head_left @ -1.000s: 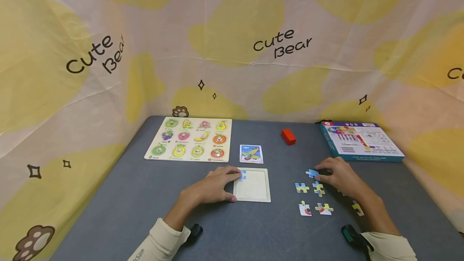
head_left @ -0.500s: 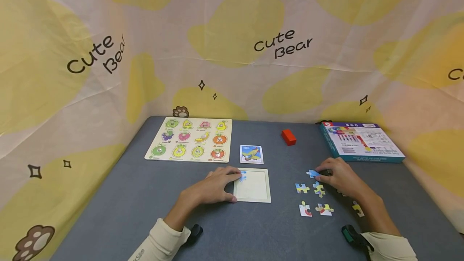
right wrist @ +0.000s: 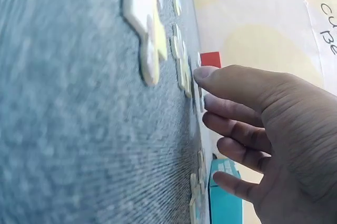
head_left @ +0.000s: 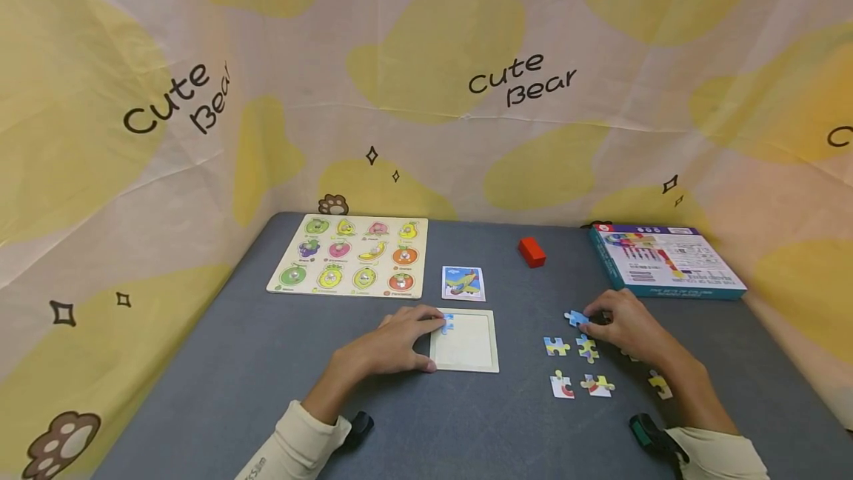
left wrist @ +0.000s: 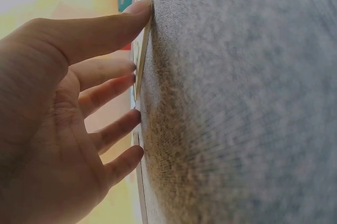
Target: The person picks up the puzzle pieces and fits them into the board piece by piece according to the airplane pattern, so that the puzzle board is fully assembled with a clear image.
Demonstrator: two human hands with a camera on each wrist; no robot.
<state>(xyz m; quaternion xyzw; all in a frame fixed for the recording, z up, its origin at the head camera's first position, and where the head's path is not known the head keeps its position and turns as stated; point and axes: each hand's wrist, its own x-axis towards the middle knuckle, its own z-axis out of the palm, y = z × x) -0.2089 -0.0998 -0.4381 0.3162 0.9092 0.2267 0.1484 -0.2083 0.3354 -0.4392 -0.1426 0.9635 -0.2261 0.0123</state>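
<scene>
In the head view, my left hand (head_left: 393, 343) rests at the left side of a shallow cream puzzle tray (head_left: 494, 343), its fingers fairly straight. The index fingertip touches a blue jigsaw piece (head_left: 449, 326) in the tray's upper left corner; the thumb lies at the lower left corner. My right hand (head_left: 626, 324) pinches another blue jigsaw piece (head_left: 575, 318) between thumb and index finger, low over the table. Just nearer lie several loose pieces, among them a blue-yellow piece (head_left: 556, 347) and a white-red piece (head_left: 562, 385). The right forearm partly hides others.
Behind the tray lies a picture card (head_left: 463, 284) with a yellow plane. A fruit board (head_left: 346, 256) is at the back left. Farther right are a red block (head_left: 532, 252) and a flat box (head_left: 666, 261). A printed curtain (head_left: 426, 95) borders the table.
</scene>
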